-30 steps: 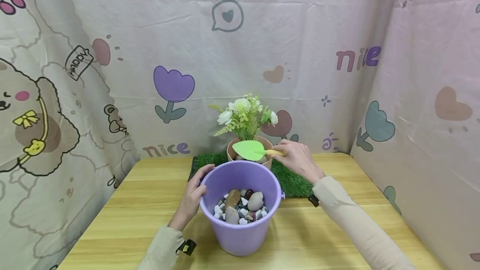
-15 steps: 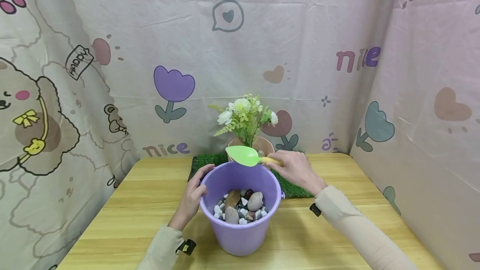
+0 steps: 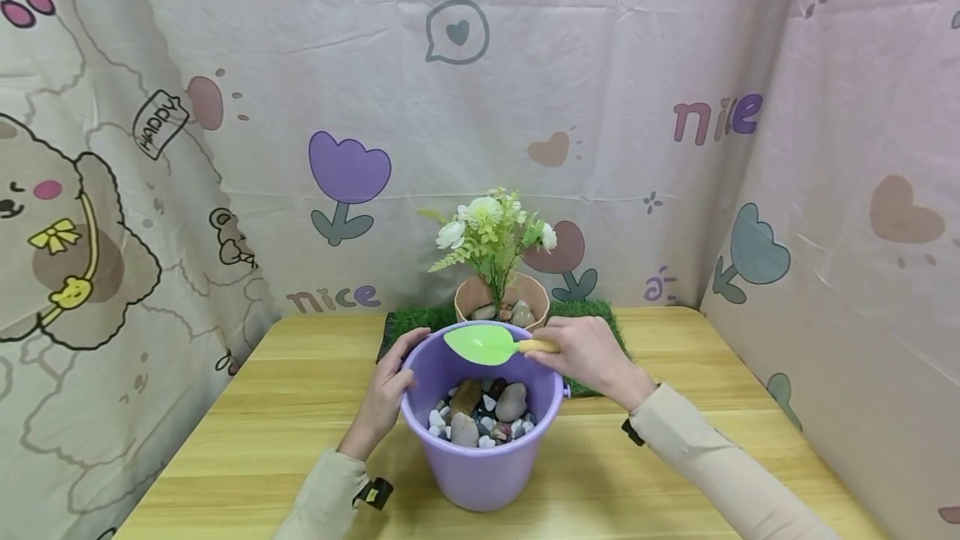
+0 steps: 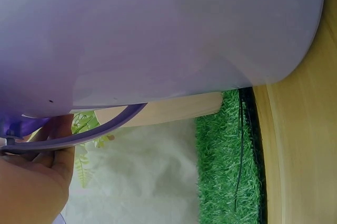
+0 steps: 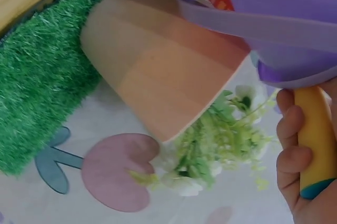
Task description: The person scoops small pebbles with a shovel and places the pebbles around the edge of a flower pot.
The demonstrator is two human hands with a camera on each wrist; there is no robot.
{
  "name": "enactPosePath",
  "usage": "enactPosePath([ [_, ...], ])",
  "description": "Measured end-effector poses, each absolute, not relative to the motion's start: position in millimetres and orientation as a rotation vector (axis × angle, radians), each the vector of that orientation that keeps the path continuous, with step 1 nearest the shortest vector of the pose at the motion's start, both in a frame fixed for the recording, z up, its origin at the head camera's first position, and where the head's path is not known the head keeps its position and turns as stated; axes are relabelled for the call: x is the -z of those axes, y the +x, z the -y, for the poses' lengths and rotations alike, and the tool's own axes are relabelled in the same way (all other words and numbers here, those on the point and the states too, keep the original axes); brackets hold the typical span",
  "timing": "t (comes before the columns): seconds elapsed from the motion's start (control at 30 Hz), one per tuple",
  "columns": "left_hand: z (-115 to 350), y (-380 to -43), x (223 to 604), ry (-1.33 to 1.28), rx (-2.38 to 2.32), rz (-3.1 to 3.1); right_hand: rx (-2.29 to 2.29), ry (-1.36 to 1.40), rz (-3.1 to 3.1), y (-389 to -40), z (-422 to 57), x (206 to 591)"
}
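Note:
A purple bucket (image 3: 480,473) stands upright on the table, holding white, grey and brown stones (image 3: 465,432). My left hand (image 3: 387,394) grips its left rim, and the left wrist view shows the bucket's handle (image 4: 100,133) across the fingers. With its yellow handle in my right hand (image 3: 588,357), a garden trowel (image 3: 482,344) hangs over the bucket's far rim, its green blade pointing left. No stones show on the blade. In the right wrist view my fingers (image 5: 293,163) curl round the trowel handle; the blade is hidden there.
Behind the bucket, a peach flowerpot (image 3: 538,294) with white flowers (image 3: 480,219) and a few stones stands on an artificial grass mat (image 3: 600,323). The wooden table (image 3: 285,407) ends against a patterned cloth backdrop (image 3: 420,123).
My right hand has brought the trowel from over the flowerpot toward me and down to the bucket's far rim. Stones in the pot now show. My left hand and the bucket stay still.

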State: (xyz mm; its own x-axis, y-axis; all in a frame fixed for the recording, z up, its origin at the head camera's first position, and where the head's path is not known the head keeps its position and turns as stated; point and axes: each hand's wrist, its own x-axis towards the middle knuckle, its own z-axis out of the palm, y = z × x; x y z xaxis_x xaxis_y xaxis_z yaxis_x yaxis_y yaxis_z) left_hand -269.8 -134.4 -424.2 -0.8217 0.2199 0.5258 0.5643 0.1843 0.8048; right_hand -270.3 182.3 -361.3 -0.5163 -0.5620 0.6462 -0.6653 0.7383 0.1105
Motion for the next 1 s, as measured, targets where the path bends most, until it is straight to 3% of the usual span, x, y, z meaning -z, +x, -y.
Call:
enactPosePath([
  [1.0, 134, -270, 425, -0.753, 1.699, 2.161, 0.249, 1.015, 2.555, -244, -151, 316],
])
